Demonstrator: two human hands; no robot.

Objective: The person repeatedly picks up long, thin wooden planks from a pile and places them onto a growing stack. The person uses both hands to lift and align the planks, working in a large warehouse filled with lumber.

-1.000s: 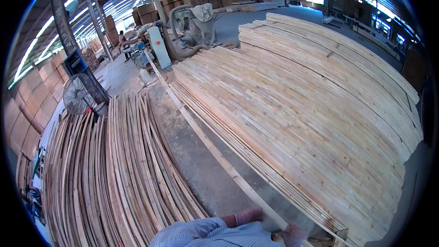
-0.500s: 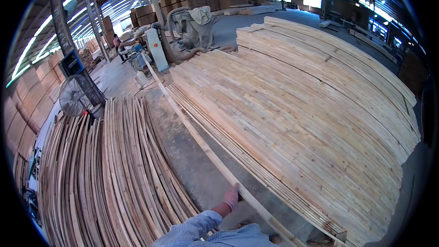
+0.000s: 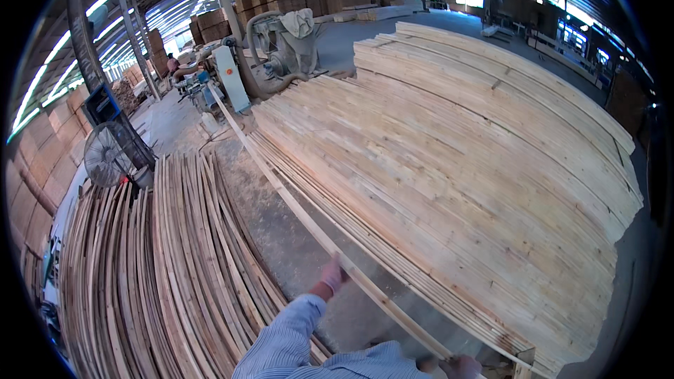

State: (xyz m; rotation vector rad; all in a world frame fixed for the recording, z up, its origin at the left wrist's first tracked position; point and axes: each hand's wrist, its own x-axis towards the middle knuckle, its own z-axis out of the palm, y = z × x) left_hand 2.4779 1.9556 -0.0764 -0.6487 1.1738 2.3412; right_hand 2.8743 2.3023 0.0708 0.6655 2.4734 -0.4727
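A long, thin wooden strip (image 3: 291,202) runs from the machine at the far left down to the lower edge. My left hand (image 3: 333,273), in a pale pinkish glove, is closed on the strip's left side about midway along the near half; its fingertips are partly hidden behind the wood. Close to the lower edge my right hand (image 3: 463,366) is wrapped round the near part of the same strip, blurred and partly cut off. Just right of the strip lies a wide stack of pale boards (image 3: 449,189), with several narrow strips (image 3: 393,267) along its near side.
Rough, bent wooden strips (image 3: 189,260) lie in a pile at the left. Behind them stand a caged fan (image 3: 107,154) and a steel post (image 3: 88,56). A machine with a pale panel (image 3: 232,78) and hose stands ahead, near another person (image 3: 173,64). Sawdust covers the concrete floor (image 3: 263,238).
My left hand has moved forward and slightly left along with the strip. My right hand has come into view on the strip's near part. The distant person is now lower, partly behind the machine.
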